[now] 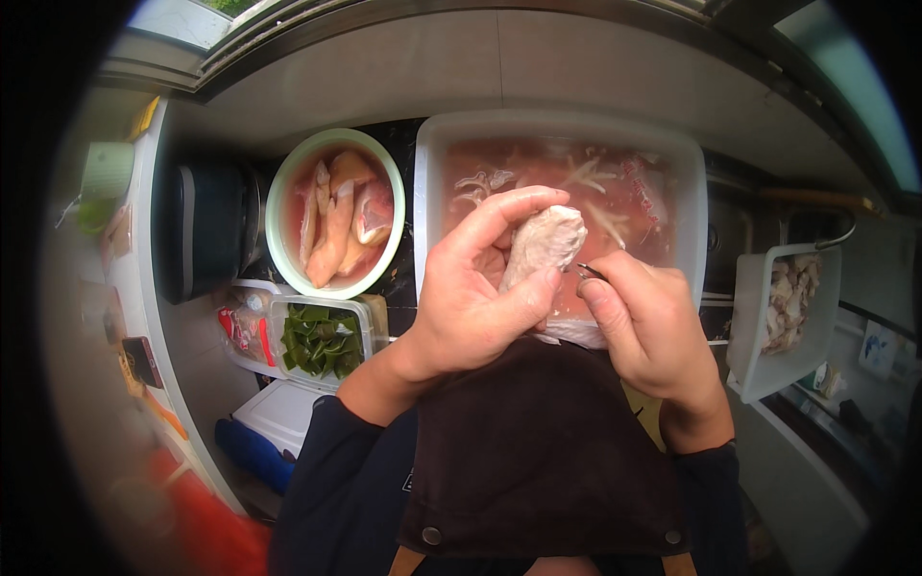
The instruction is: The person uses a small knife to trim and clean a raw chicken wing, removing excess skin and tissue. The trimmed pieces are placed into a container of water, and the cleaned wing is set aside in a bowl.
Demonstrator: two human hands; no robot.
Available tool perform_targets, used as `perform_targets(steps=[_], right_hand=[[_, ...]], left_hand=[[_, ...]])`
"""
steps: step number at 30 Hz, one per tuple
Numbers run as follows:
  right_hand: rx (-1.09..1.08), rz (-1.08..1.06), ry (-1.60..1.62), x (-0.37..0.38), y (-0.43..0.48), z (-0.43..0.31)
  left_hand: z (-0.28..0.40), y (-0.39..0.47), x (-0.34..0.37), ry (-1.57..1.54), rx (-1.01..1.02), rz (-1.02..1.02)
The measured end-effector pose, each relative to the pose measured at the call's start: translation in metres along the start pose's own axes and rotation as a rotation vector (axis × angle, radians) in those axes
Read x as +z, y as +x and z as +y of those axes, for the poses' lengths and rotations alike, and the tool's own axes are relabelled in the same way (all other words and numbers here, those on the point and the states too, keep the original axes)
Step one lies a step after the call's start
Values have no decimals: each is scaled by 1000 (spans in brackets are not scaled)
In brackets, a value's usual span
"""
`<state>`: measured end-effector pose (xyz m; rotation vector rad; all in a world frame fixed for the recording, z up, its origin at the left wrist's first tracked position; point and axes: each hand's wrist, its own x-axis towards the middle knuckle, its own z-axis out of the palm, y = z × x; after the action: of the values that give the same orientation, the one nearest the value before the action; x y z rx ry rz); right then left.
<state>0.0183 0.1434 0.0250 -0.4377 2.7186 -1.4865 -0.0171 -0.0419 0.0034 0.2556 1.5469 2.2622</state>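
My left hand [479,288] grips a pale, plucked piece of raw poultry [549,241], which stands up between the fingers and thumb. Close to its right side, my right hand [645,324] pinches small metal tweezers [591,271] between thumb and forefinger, the tips pointing at the meat. Both hands are over the near part of a large white plastic tub [689,216] of reddish water. Chicken feet [591,175] lie in that water, along with a packet [645,191] bearing red writing. Another pale piece [573,333] rests at the tub's near edge, partly hidden by my hands.
Left of the tub stands a round pale-green basin [277,248] with raw meat in reddish water. Nearer me are a clear container [366,317] of cut green leaves and a bagged food packet [248,327]. At right, a white bin [749,360] holds pale meat pieces beside the sink [727,223].
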Motion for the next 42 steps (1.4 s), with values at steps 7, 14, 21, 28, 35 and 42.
perform_targets(steps=[7,14,21,28,35,42], right_hand=[[-33,-4,-64,2,3,0],[-18,-41,-85,0,3,-1],[-32,-15,32,-2,1,0],[-36,-20,31,-1,2,-1],[-59,-11,23,1,2,0],[-42,-33,33,-1,1,-2]], left_hand=[[1,-1,0,-24,-27,-13],[2,-1,-7,-101,-89,-73],[1,-2,-5,-107,-76,-63],[1,-3,-5,-108,-72,-79],[3,-4,-3,-93,-87,-80],[4,-4,-4,-82,-85,-106]])
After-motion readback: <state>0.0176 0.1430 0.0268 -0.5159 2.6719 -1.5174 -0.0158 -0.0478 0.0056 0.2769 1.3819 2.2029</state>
